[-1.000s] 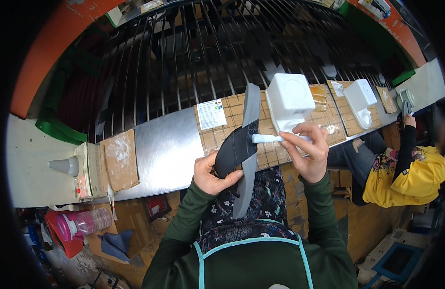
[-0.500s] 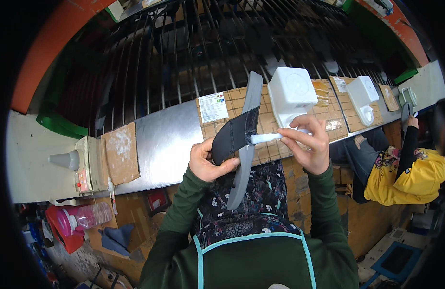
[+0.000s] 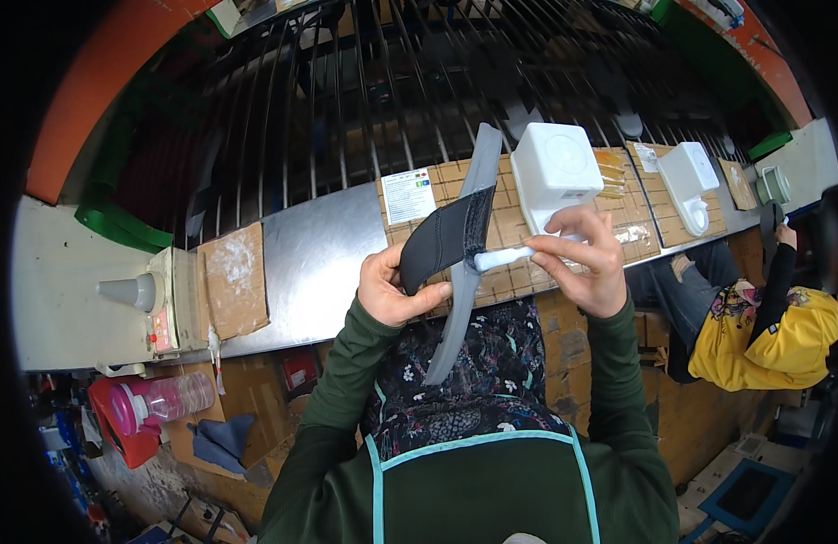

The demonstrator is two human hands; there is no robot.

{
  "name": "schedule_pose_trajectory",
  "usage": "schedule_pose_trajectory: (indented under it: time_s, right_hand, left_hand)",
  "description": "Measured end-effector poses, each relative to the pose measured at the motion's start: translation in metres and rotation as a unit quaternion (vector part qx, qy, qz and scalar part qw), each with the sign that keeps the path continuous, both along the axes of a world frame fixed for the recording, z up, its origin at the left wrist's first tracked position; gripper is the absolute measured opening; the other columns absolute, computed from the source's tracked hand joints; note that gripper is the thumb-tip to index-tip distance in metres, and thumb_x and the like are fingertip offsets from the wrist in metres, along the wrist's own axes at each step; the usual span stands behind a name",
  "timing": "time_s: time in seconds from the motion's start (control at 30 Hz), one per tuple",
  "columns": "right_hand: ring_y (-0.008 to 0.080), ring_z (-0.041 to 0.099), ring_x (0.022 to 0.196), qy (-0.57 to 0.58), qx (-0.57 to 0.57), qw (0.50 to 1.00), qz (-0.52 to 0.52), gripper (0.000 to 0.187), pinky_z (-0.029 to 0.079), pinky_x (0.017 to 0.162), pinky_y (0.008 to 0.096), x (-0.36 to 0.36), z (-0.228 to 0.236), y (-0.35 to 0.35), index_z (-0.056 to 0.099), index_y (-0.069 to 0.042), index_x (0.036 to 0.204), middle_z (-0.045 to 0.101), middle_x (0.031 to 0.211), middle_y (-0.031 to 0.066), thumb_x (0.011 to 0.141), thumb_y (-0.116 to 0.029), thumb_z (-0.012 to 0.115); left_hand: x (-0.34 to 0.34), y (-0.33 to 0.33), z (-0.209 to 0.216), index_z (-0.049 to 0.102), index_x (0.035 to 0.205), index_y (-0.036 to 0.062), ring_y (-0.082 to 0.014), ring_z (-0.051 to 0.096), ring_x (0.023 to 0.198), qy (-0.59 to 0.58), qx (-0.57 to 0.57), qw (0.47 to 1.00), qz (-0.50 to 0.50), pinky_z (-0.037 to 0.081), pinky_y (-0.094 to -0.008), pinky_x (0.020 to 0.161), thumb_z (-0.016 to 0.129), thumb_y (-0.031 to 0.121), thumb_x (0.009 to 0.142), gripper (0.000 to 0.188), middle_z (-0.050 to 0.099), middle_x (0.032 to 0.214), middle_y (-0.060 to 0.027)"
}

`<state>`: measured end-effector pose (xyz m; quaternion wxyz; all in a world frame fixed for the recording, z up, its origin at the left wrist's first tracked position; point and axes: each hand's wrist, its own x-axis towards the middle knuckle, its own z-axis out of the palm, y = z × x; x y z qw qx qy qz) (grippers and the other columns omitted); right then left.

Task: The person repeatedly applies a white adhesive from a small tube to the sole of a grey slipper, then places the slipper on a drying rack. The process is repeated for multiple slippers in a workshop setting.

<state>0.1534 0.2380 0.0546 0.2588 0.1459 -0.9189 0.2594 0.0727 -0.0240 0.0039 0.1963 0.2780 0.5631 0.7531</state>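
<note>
Two hands met at one sandal point(image 3: 437, 243) above the flowered apron point(image 3: 487, 367): at nine o'clock the left hand point(image 3: 392, 283) gripped its black strap, thumb in front, apparently to turn the strap's edge toward three o'clock, where the right hand point(image 3: 586, 263) pinched a pale brush point(image 3: 503, 257) in its fingertips, likely for fine control, the tip at that edge. Beyond, toward one o'clock, a white tub point(image 3: 553, 163) stood on cardboard point(image 3: 634, 213), perhaps laid to protect the metal bench point(image 3: 314, 263); farther off, at twelve, ran dark rack bars point(image 3: 343, 168).
</note>
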Motion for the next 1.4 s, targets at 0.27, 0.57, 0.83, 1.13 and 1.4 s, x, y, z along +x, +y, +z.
schedule_pose_trajectory:
  time_s: [0.27, 0.57, 0.83, 1.13, 1.4]
  right_hand:
    - [0.0154, 0.053, 0.080, -0.019, -0.022, 0.999, 0.025, 0.024, 0.038, 0.075, 0.0296, -0.002, -0.001, 0.003, 0.077, -0.013, 0.093, 0.061, 0.091, 0.0023, 0.069, -0.011, 0.080]
    - [0.0171, 0.053, 0.083, -0.028, -0.048, 0.997, 0.044, 0.022, 0.043, 0.073, 0.0292, -0.002, -0.006, 0.004, 0.077, -0.011, 0.092, 0.060, 0.092, 0.0040, 0.070, -0.008, 0.079]
    - [0.0105, 0.044, 0.066, -0.002, -0.097, 0.994, 0.047, 0.022, 0.031, 0.070, 0.0280, -0.004, -0.011, 0.001, 0.077, -0.015, 0.091, 0.060, 0.089, -0.0022, 0.069, -0.012, 0.080]
    - [0.0112, 0.046, 0.066, 0.004, -0.108, 0.993, 0.043, 0.022, 0.032, 0.069, 0.0283, -0.003, -0.014, -0.002, 0.077, -0.014, 0.091, 0.061, 0.089, -0.0012, 0.069, -0.013, 0.080]
    - [0.0171, 0.052, 0.083, -0.011, -0.081, 0.996, 0.044, 0.024, 0.044, 0.072, 0.0293, 0.000, -0.011, -0.001, 0.077, -0.010, 0.093, 0.058, 0.092, 0.0041, 0.070, -0.006, 0.079]
  left_hand:
    - [-0.002, 0.001, 0.000, 0.059, 0.114, -0.0073, -0.0120, 0.064, 0.089, -0.032, -0.001, 0.999, -0.010, 0.053, -0.0258, 0.080, 0.077, 0.003, 0.075, 0.044, 0.068, 0.100, -0.0102]
    - [-0.006, 0.006, -0.004, 0.060, 0.113, -0.0069, -0.0096, 0.062, 0.085, -0.007, 0.020, 1.000, 0.006, 0.051, -0.0229, 0.076, 0.078, 0.005, 0.075, 0.044, 0.067, 0.098, -0.0073]
    - [-0.009, 0.010, 0.000, 0.061, 0.109, -0.0056, -0.0052, 0.057, 0.059, -0.039, 0.023, 0.999, 0.021, 0.047, -0.0195, 0.052, 0.076, 0.003, 0.076, 0.037, 0.066, 0.081, -0.0044]
    - [-0.013, 0.018, 0.001, 0.060, 0.109, -0.0048, -0.0045, 0.057, 0.057, -0.027, 0.044, 0.998, 0.046, 0.047, -0.0189, 0.051, 0.076, 0.003, 0.078, 0.036, 0.065, 0.076, -0.0030]
    - [-0.019, 0.025, 0.003, 0.059, 0.107, -0.0037, -0.0061, 0.056, 0.052, -0.034, 0.066, 0.996, 0.058, 0.048, -0.0209, 0.047, 0.074, 0.003, 0.080, 0.032, 0.064, 0.071, -0.0031]
